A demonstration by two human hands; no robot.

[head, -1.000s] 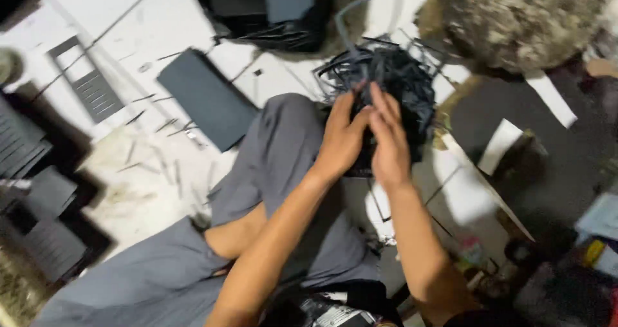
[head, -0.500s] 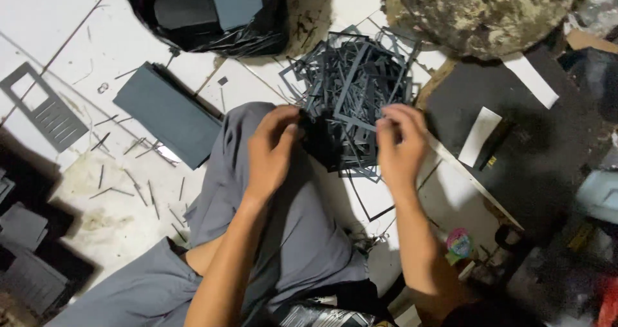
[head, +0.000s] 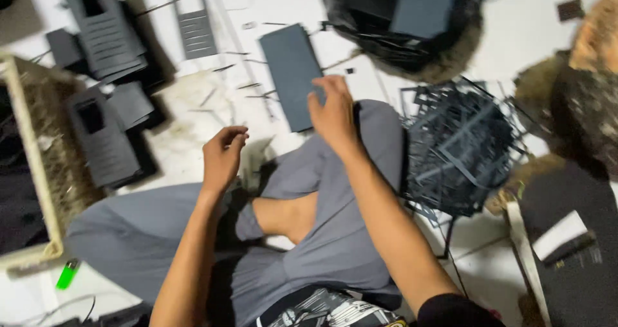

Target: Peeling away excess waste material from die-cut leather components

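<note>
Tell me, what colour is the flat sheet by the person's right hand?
The flat sheet is dark slate grey, seen in the head view.

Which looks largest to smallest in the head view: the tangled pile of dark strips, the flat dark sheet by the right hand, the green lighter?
1. Tangled pile of dark strips, clearly the largest.
2. Flat dark sheet, under the right hand.
3. Green lighter, by far the smallest.
All lie on the floor, so nearness hardly changes this order.

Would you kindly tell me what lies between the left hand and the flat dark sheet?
In the head view, only bare pale floor separates the left hand from the flat dark sheet.
</note>
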